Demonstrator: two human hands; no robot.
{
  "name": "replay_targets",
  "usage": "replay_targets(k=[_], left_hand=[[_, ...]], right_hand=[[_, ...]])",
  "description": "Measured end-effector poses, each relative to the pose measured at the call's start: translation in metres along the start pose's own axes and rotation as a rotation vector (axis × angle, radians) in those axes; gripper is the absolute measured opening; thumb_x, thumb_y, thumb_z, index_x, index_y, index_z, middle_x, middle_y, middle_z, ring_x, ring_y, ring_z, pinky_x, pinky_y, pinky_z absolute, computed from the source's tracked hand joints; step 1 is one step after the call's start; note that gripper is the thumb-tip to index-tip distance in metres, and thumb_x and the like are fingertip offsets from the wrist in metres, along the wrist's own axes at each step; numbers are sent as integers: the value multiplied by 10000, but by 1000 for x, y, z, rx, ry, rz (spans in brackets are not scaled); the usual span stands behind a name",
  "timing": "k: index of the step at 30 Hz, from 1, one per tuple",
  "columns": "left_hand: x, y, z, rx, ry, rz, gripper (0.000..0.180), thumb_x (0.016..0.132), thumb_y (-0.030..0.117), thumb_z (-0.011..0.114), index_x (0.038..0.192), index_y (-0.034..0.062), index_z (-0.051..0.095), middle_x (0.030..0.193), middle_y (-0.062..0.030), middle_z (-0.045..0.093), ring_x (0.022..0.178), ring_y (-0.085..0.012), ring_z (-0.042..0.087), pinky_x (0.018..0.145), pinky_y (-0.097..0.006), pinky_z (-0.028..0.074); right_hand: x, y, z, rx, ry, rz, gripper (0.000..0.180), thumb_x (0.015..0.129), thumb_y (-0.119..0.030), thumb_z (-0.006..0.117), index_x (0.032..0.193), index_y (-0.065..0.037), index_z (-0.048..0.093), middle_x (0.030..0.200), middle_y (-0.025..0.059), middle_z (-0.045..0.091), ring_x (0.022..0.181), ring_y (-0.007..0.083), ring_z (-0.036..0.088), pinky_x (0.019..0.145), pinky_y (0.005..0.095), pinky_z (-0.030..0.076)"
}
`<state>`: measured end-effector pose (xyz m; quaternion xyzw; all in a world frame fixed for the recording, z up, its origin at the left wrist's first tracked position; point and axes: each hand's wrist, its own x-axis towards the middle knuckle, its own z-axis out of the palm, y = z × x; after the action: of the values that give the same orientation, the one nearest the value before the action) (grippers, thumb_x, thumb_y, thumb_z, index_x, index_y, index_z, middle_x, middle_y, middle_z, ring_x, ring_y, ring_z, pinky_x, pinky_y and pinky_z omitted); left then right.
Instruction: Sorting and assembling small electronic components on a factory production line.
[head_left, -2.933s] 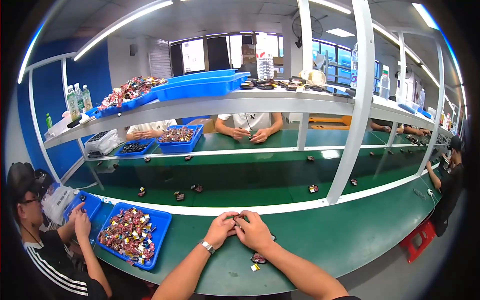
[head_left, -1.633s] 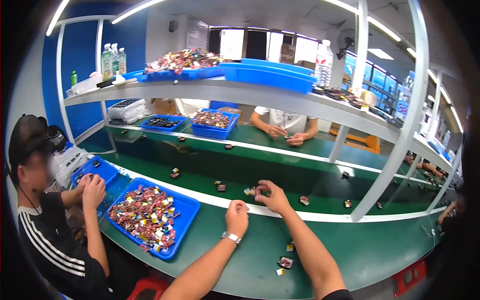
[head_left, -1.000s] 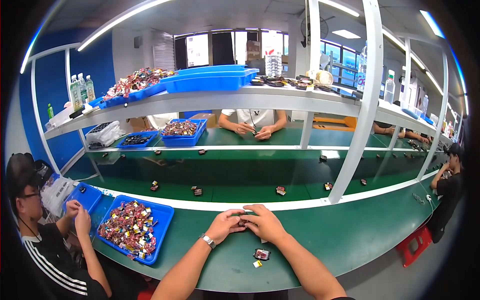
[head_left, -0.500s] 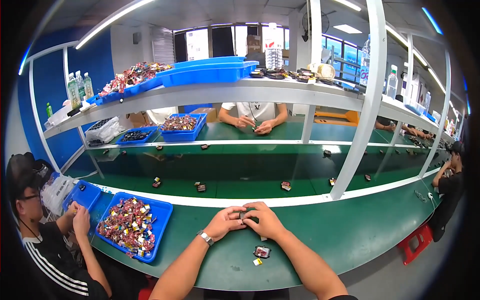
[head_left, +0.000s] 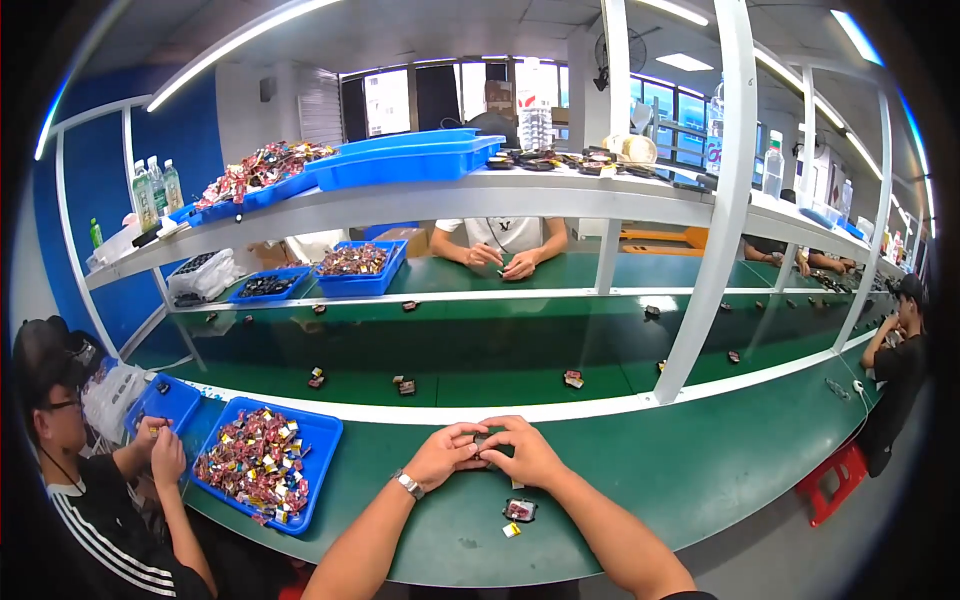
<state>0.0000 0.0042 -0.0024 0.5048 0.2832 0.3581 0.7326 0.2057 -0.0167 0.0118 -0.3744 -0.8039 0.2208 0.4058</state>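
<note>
My left hand and my right hand meet over the green bench top, both closed. Between their fingertips is a small dark part, mostly covered, so its kind cannot be made out. On the bench just below my right hand lies a small black-framed module with a reddish board inside. A yellow-and-white tab sticks out on its near side. A tiny whitish piece shows beside my right wrist.
A blue tray heaped with small red, yellow and white parts stands to my left, near a seated co-worker. Beyond the white rail, several small modules lie on the green conveyor. A white post and loaded shelf rise ahead.
Both hands stay together on the small dark part, with the fingers shifted slightly. The view has tilted a little; the module on the bench keeps its place.
</note>
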Motion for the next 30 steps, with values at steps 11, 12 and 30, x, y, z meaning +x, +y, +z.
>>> replay_targets(k=[11,12,30], left_hand=[[1,-4,-3,-66,8,27,323,970,89,518,1286,32,486,1187,-102,581,1095,-206,603,971,-386,519],[2,-4,-3,-66,7,28,323,970,89,518,1286,32,486,1187,-102,581,1095,-206,603,971,-386,519],[-2,-6,-1,-35,61,93,295,978,89,507,1264,20,487,1219,-114,564,1135,-195,579,985,-352,507]], right_hand=[[-2,-4,15,-96,149,5,117,806,-144,692,904,-91,726,1170,59,611,1143,271,527,969,369,449],[-2,-4,15,-111,162,8,118,805,-143,691,904,-92,727,1170,59,611,1142,273,527,970,370,448],[2,-8,25,-58,231,-45,169,784,-97,697,950,-90,722,1205,80,604,1164,296,522,978,400,447]])
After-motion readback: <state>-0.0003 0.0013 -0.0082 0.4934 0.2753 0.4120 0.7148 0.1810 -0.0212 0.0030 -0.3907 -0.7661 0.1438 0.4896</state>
